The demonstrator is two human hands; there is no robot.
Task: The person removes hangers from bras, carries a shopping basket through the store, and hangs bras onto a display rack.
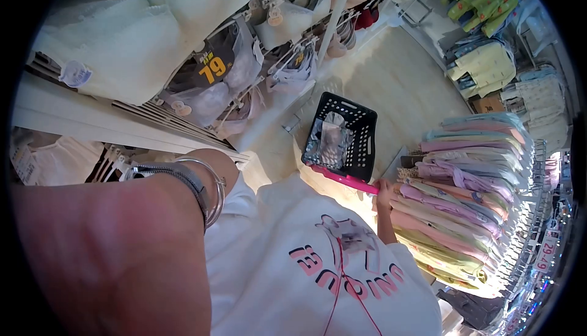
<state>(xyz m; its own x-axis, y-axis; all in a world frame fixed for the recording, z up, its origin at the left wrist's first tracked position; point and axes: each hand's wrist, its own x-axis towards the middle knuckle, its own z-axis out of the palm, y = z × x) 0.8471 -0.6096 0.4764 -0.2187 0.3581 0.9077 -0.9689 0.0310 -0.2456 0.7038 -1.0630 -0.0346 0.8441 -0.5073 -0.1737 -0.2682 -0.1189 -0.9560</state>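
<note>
Left forearm [116, 238] nearest, silver bangle [219, 196] at the wrist; left hand [224, 163] mostly hidden — cannot tell about its fingers. Right hand [384, 194] with fingers clamped on the pink handle [342, 179] along the black basket [367, 143]'s near edge — silvery packaging [332, 143] inside, by the left edge.

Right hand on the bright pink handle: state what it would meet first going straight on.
Past the pink handle, the right hand would likely first meet the side of the black perforated plastic basket; depth is unclear.

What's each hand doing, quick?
Left hand: fingers out of view, can't tell.
Right hand: closed, holding the black basket by its pink handle.
</note>
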